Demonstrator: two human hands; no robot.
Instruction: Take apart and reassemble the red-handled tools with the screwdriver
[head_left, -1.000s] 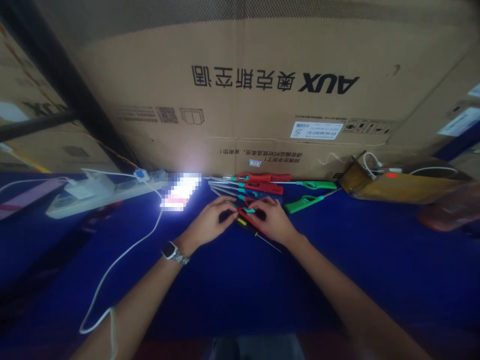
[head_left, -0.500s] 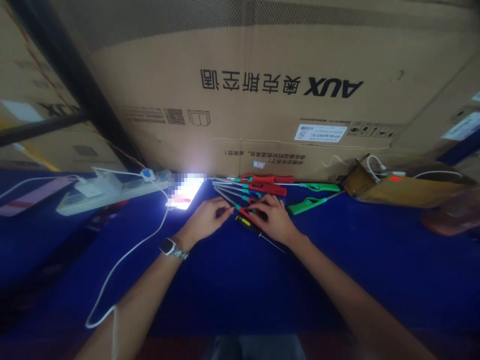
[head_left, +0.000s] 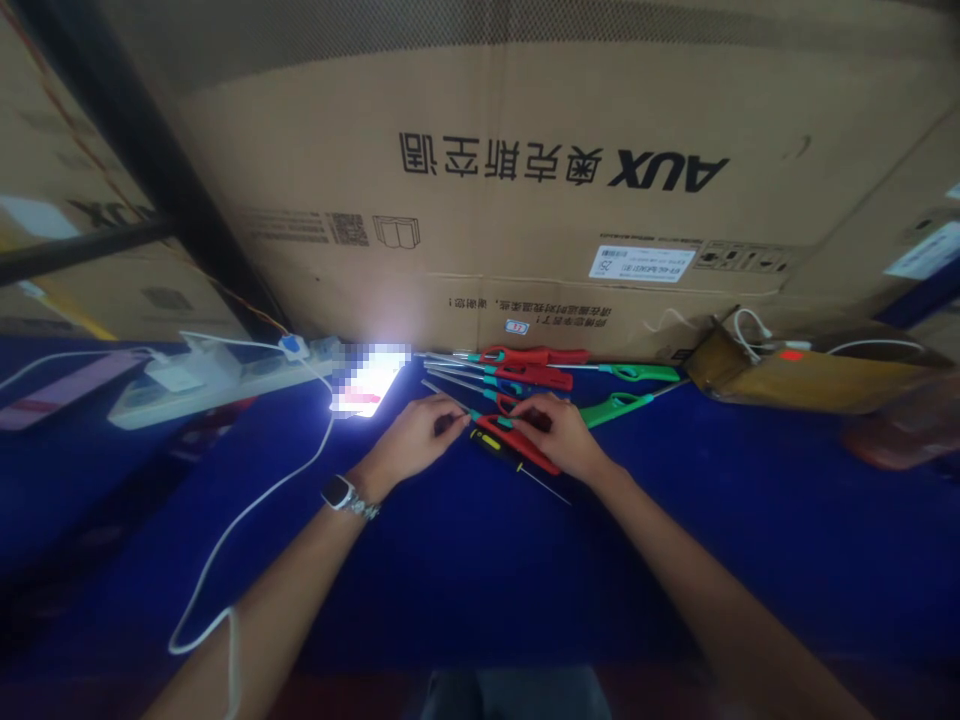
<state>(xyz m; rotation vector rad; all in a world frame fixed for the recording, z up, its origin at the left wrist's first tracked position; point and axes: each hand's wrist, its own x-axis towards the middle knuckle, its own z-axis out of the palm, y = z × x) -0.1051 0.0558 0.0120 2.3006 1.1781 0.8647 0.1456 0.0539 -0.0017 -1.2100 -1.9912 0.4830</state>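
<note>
Head view: since the earlier frame the right hand point(head_left: 562, 435) has shifted rightward, exposing more of the red utility lighter point(head_left: 523, 450); the left hand point(head_left: 412, 440) has barely moved. The lighter sits low over the blue cloth point(head_left: 480, 580), just in front of the row of lighters point(head_left: 529, 375). The left fingers are pinched together on its metal nozzle near the teal collar; the right fingers are closed over its handle. Risks: the thin nozzle may slip from the pinch; pressure on the trigger may ignite it near the left fingertips; the screwdriver point(head_left: 496, 446) directly beneath may be knocked and roll.
</note>
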